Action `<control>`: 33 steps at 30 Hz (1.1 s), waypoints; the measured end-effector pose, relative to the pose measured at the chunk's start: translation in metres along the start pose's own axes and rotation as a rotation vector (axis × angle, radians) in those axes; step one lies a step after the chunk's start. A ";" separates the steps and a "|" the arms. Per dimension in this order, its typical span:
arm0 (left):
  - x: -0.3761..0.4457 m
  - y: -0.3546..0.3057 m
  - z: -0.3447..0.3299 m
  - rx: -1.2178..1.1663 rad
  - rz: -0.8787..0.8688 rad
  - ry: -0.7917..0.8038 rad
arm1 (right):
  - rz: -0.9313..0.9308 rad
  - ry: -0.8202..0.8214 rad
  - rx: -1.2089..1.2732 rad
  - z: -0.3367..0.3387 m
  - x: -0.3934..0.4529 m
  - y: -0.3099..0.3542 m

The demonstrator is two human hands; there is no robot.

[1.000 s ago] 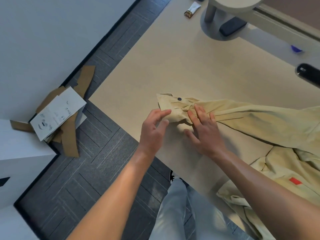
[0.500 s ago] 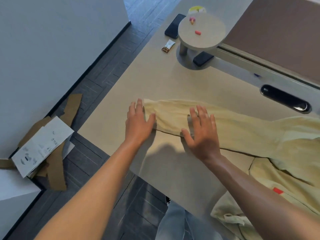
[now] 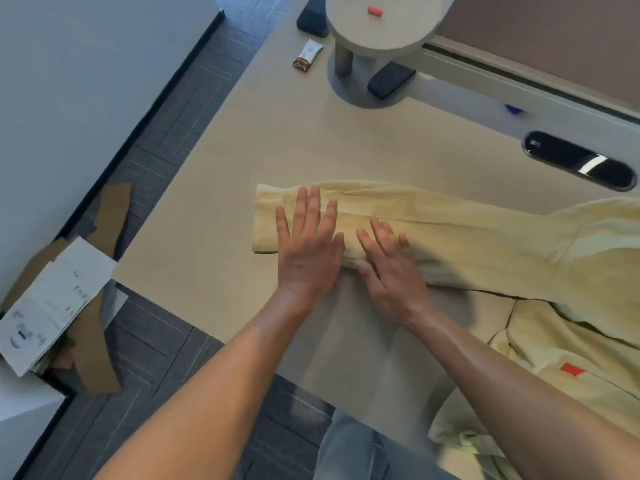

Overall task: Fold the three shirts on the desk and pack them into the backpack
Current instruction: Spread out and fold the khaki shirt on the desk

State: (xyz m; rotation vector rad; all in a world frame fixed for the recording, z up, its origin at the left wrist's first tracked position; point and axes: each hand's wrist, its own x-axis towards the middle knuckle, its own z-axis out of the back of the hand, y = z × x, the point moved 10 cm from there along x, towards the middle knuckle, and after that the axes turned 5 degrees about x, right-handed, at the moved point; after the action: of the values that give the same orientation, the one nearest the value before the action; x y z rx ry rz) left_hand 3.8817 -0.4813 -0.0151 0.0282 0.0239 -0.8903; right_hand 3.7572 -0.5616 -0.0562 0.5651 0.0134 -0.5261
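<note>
Shirt (image 3: 485, 244), pale yellow, lies spread on the table (image 3: 242, 168), one sleeve stretched out flat toward the table's left end and its body bunched off to the right of both hands. The left hand (image 3: 308, 247) rests palm down on the sleeve near the cuff, fingers straight and spread. The right hand (image 3: 391, 268) lies just beside it, also flat on the cloth with fingers extended; it is slightly blurred. A small red tag (image 3: 572, 369) shows on the shirt's body, nearer than the right forearm. Beyond the hands stands a round raised stand (image 3: 384, 26) with a small pink object (image 3: 374, 10) on top, a dark phone (image 3: 313, 20) partly under its far-left side, another dark flat object (image 3: 389, 79) at its base, and a snack wrapper (image 3: 307, 56) to the left of it. Farther right of the hands a glossy black oblong device (image 3: 580, 161) lies on the table. Left of the left hand, down on the dark tiled floor (image 3: 166, 126), sit printed paper sheets (image 3: 52, 306) over brown cardboard scraps (image 3: 110, 216), against a white wall (image 3: 86, 64).
</note>
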 end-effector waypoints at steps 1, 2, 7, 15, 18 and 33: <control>0.005 -0.007 -0.011 -0.032 -0.007 0.026 | -0.046 -0.103 0.013 0.015 -0.006 -0.011; 0.008 -0.012 -0.023 -0.061 0.000 0.055 | -0.128 -0.213 -0.026 0.030 -0.017 -0.028; 0.017 -0.023 -0.058 -0.052 0.048 0.134 | -0.427 -0.233 -0.226 0.044 -0.064 -0.106; 0.008 -0.075 -0.031 -0.140 0.020 0.153 | -0.364 -0.130 0.052 0.047 -0.067 -0.117; -0.025 -0.134 -0.009 -0.229 -0.074 0.125 | -0.345 -0.308 0.274 0.085 -0.104 -0.119; -0.240 -0.311 -0.010 -0.246 -0.318 0.290 | -0.764 -0.424 0.181 0.076 -0.456 -0.192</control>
State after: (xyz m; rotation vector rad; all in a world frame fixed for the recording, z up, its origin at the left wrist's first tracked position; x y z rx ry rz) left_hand 3.4888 -0.4897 -0.0219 -0.0780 0.4175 -1.1898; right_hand 3.2594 -0.5237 -0.0190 0.6070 -0.2319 -1.3955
